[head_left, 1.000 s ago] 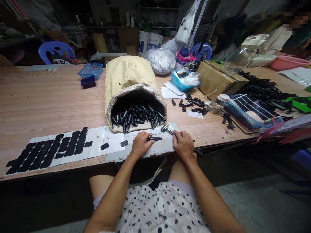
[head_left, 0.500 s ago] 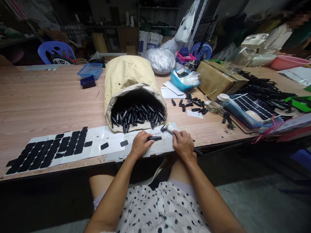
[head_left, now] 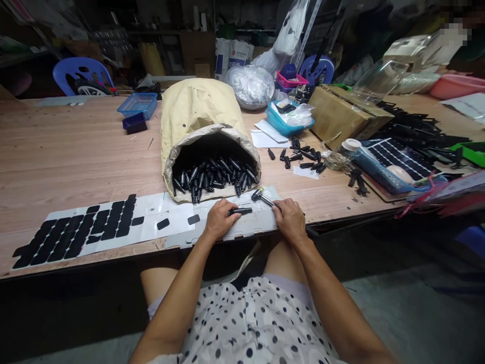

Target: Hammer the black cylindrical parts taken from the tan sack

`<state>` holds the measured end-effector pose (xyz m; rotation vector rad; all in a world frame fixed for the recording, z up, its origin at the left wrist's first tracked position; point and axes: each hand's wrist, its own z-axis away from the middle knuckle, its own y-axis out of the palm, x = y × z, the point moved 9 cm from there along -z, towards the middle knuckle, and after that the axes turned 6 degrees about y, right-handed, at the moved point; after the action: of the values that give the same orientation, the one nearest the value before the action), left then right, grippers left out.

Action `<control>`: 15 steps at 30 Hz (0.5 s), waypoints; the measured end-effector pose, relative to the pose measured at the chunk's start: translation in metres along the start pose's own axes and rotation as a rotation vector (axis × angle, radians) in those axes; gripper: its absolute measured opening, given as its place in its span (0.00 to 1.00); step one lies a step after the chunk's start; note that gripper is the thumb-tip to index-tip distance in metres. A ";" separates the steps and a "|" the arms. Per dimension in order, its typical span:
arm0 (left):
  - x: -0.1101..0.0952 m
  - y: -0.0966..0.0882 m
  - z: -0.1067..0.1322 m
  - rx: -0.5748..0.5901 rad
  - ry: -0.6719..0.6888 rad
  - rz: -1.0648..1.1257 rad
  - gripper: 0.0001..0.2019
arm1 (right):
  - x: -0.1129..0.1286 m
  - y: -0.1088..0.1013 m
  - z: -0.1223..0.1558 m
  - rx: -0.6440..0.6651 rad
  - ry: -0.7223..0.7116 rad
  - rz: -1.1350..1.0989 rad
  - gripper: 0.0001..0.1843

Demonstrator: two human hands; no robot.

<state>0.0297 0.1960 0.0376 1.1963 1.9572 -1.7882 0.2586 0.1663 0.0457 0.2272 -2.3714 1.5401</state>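
My left hand (head_left: 220, 219) is closed on one end of a slim black plastic piece (head_left: 242, 211), which lies nearly level over the grey board (head_left: 250, 224) at the table edge. A small hammer (head_left: 265, 197) with a metal head is in my right hand (head_left: 290, 218), fingers wrapped round its handle. The hammer head is up and to the right of the black piece, apart from it. Just beyond my hands, a yellow sack (head_left: 204, 106) lies on its side, its mouth facing me, with many similar black pieces (head_left: 208, 177) inside.
White sheets with black rounded stickers (head_left: 71, 232) lie along the left front edge. Loose black parts (head_left: 303, 154), a cardboard box (head_left: 341, 116) and a blue basket (head_left: 394, 179) stand right. A blue tray (head_left: 138, 105) and dark blue box (head_left: 134, 123) sit behind left.
My right hand and the hammer have shifted slightly right and up, away from the black piece. The left hand keeps its hold; the whole view has tilted a little.
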 end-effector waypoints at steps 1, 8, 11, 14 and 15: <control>0.000 0.000 0.000 -0.001 0.000 -0.001 0.08 | 0.000 -0.004 0.002 -0.007 0.016 -0.030 0.12; 0.001 0.002 -0.001 -0.012 -0.001 0.044 0.08 | 0.032 -0.030 0.030 0.029 -0.025 -0.371 0.19; 0.002 0.003 -0.002 -0.013 -0.002 0.078 0.09 | 0.051 -0.030 0.043 0.069 -0.076 -0.435 0.20; 0.002 0.003 -0.002 -0.015 0.000 0.100 0.08 | 0.061 -0.027 0.052 0.058 -0.111 -0.430 0.22; 0.002 0.003 -0.002 -0.018 0.001 0.103 0.08 | 0.062 -0.025 0.053 0.049 -0.116 -0.416 0.22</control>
<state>0.0313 0.1980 0.0349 1.2681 1.8719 -1.7160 0.1988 0.1093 0.0684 0.7850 -2.1861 1.4133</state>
